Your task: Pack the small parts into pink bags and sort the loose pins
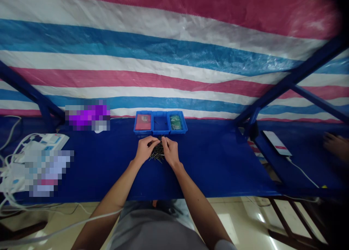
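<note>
A pile of thin dark and brassy pieces like screws or nails [156, 155] lies on the blue table between my hands. My left hand [143, 150] is at the pile's left side, thumb and index finger pinched together over it. From the right, my right hand [171, 152] reaches over the pile with its fingers closed together. Whatever either hand pinches is too small to make out. Just beyond the pile stand three joined blue bins. The left bin [135, 127] holds something red, the middle bin [160, 128] shows a few small dark bits, and the right bin [184, 126] contains green material with pale slender pieces.
White power strips and cables [51, 142] lie at the left, near a blurred-out item. Another blurred purple object [88, 115] is at the back. To the right, a phone [276, 143] rests with a cable, and another person's hand [336, 144] shows. Blue frame bars [289, 82] slope behind.
</note>
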Demonstrator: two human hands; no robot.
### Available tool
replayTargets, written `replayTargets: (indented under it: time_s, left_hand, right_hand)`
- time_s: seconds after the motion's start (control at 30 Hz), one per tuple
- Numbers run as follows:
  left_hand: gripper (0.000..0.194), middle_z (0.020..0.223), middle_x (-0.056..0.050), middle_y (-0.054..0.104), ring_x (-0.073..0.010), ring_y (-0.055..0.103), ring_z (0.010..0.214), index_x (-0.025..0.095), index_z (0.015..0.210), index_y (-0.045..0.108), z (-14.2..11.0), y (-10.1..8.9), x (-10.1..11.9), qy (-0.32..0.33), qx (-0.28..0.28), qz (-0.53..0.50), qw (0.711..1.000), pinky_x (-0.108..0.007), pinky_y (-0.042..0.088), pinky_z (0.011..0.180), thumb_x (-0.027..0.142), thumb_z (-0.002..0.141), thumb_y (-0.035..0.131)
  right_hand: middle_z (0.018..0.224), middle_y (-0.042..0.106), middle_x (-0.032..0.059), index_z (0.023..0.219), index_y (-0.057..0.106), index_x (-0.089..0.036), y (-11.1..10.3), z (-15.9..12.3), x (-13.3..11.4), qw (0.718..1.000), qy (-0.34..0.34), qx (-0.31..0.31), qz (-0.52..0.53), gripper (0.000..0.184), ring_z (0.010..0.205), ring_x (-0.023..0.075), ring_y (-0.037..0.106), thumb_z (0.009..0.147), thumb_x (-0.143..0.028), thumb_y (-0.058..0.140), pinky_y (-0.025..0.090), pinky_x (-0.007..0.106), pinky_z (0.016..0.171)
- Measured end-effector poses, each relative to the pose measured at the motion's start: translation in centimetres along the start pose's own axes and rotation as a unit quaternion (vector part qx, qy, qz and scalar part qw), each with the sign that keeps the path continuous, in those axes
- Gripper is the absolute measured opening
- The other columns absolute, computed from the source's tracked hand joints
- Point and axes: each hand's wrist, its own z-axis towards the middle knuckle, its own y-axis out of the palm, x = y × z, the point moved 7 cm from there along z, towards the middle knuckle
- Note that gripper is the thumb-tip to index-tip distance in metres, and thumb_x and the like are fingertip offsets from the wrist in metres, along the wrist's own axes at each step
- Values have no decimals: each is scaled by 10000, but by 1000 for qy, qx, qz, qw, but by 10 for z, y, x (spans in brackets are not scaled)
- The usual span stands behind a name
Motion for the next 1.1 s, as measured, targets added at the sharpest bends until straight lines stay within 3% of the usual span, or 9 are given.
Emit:
replayTargets:
  time_s: [0.4,0.87,1.1]
  left_hand:
    - [294,701,-1,649,-137,579,652,172,757,650,0,-2,2,-20,-10,14,1000,-254,411,659,370,957,562]
    - [390,608,30,513,-128,503,594,181,707,551,-1,-3,-6,-51,-12,15,998,-258,356,627,419,999,450]
    - [346,649,19,556,-134,522,620,183,744,581,0,-1,-1,-34,-14,21,999,-256,364,637,397,992,469]
  right_hand:
    - [769,668,30,836,672,-184,-5,1,-8,999,-21,7,31,287,669,157,583,990,-327,478,432,267,659]
    - [822,719,42,945,723,-203,-3,2,0,999,-9,3,49,194,679,169,647,933,-264,539,504,277,670]
    - [874,717,55,980,695,-205,-6,3,5,1000,3,8,22,200,740,188,653,952,-284,513,509,298,720]
